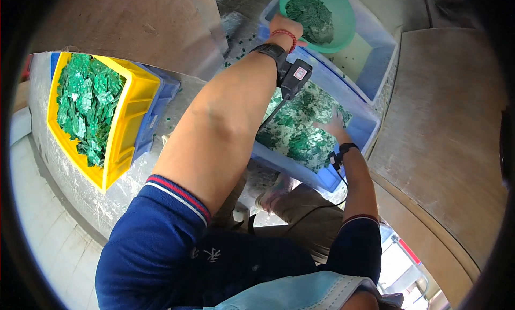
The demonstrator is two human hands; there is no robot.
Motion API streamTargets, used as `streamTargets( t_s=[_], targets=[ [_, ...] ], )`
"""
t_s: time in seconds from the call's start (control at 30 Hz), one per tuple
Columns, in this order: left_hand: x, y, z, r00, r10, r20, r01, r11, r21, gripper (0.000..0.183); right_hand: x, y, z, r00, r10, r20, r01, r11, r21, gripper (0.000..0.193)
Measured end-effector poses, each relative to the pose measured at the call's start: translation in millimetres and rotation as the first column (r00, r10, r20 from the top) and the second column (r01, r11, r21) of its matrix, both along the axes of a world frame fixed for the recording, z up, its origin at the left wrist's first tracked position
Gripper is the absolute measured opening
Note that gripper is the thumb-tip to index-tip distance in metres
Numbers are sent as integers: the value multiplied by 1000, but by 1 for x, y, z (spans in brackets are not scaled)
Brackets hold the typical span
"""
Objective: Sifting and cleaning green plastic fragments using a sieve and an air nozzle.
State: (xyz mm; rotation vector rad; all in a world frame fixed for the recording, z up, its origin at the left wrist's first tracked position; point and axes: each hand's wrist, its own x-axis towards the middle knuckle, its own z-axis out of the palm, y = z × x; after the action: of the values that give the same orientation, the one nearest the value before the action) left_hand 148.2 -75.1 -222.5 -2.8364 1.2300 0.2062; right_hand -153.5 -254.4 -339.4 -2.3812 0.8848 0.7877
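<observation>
"Light-blue mask (289, 294) at the lower edge, nearest. What are the hands doing?"

"Left hand (287, 27) grips the rim of the green basin (345, 24), which holds dark green pieces (310, 19) at the far blue bin (376, 74)."

"And the right hand (335, 126)?"

"Open, fingers loosely spread over green flakes (300, 141) inside the near blue bin (368, 129)."

"Off left?"

"Yellow crate (134, 87), heaped with green shards (88, 106)."

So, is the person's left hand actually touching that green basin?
Touching. The head view shows it: the left hand grips the left side of the green basin, fingers curled over its rim.
</observation>
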Motion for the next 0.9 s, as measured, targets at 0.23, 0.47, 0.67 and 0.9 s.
streamTargets(
  t_s=[0.23,0.47,0.67,0.9],
  targets=[
    [9,-10,-23,998,-33,-44,34,999,31,36,0,82,21,961,236,-145,-262,945,-195,115],
    [17,-29,-71,725,153,-672,-576,670,-469,49,-5,96,27,968,231,-100,-243,962,-128,101],
    [5,-21,-44,44,-138,-989,-994,94,-57,20,-13,97,23,974,222,-36,-224,972,-70,87],
    [7,-19,-39,294,110,-949,-915,321,-246,42,-16,77,5,982,174,73,-178,983,40,78]
  ],
)
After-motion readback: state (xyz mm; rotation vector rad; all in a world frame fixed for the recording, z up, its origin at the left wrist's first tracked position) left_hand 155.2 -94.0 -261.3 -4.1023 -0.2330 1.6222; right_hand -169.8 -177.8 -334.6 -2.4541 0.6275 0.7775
